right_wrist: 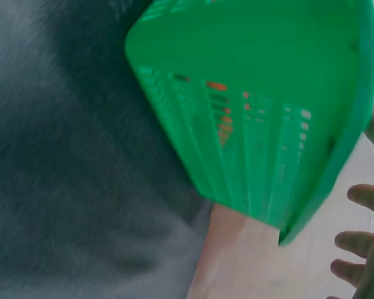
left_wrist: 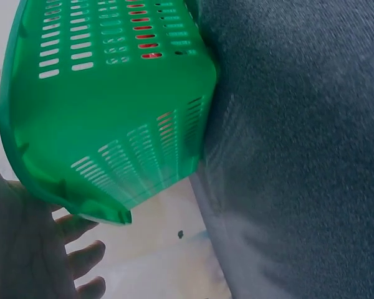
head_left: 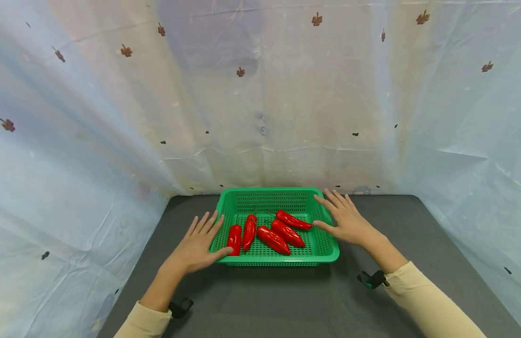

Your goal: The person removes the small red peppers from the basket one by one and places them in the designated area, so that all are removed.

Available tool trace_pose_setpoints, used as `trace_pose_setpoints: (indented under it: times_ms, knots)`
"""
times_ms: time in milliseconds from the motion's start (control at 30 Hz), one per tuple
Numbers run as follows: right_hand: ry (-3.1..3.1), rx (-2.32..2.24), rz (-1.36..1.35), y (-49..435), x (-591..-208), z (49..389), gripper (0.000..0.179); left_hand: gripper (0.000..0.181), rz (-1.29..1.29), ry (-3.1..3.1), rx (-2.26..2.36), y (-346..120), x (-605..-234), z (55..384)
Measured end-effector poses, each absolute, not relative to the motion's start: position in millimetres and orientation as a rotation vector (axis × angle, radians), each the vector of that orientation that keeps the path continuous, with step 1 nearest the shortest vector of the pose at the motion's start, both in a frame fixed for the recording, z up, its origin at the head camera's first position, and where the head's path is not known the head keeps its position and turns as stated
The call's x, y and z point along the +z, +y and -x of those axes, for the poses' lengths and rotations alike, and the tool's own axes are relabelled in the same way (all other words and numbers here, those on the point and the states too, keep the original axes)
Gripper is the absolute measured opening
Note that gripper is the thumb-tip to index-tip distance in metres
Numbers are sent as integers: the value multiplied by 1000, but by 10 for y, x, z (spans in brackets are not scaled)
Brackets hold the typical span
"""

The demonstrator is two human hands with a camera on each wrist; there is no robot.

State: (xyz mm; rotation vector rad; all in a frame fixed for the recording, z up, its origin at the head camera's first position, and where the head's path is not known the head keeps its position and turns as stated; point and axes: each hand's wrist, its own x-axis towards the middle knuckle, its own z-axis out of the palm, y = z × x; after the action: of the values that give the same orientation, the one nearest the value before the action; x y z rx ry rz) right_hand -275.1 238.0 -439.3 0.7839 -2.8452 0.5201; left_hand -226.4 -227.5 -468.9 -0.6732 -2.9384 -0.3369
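Observation:
A green plastic basket (head_left: 281,259) with slotted walls sits on the dark table, holding several shiny red chili peppers (head_left: 273,240). At its left end is my left hand (head_left: 197,248), fingers spread and straight, with the thumb over the front left corner. My right hand (head_left: 348,222) hovers by the right end, its fingers likewise extended and thumb pointing inward over the rim. Neither hand grips anything; whether they touch the rim is unclear. In the left wrist view the basket's outer wall (left_wrist: 112,112) fills the upper left, and the right wrist view shows its other end (right_wrist: 249,50).
The dark grey cloth-covered table (head_left: 277,300) extends in front of the basket and to both sides. A pale plastic sheet (head_left: 285,108) with small brown leaf prints hangs behind and along both sides. Black straps (head_left: 372,279) show at the wrists.

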Motion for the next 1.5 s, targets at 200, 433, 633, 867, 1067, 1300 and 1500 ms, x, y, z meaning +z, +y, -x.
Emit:
trace_pose_setpoints:
  times_ms: [200,433,633,867,1067,1300,1500]
  knots:
    - [-2844,562,-864,2179,-4374,2799,83,105,687,-2963,-361,-2223,-4721,2279]
    - [-2872,666,-909,1985,-4375,2889,80,106,687,-2983,-356,-2227,-4754,2283]
    - [-2970,790,-886,1889,-4395,3010,80,107,685,-2985,-372,-2227,-4753,2278]
    - [-2972,859,-984,1760,-4436,3146,72,107,681,-2988,-386,-2219,-4760,2280]
    - [-2965,808,-1030,1637,-4479,3227,64,108,687,-2992,-402,-2223,-4758,2276]
    - [-2987,872,-995,1581,-4551,3257,56,109,677,-2990,-399,-2244,-4792,2275]
    - [-2973,900,-942,1571,-4635,3282,50,108,684,-2975,-407,-2235,-4788,2281]
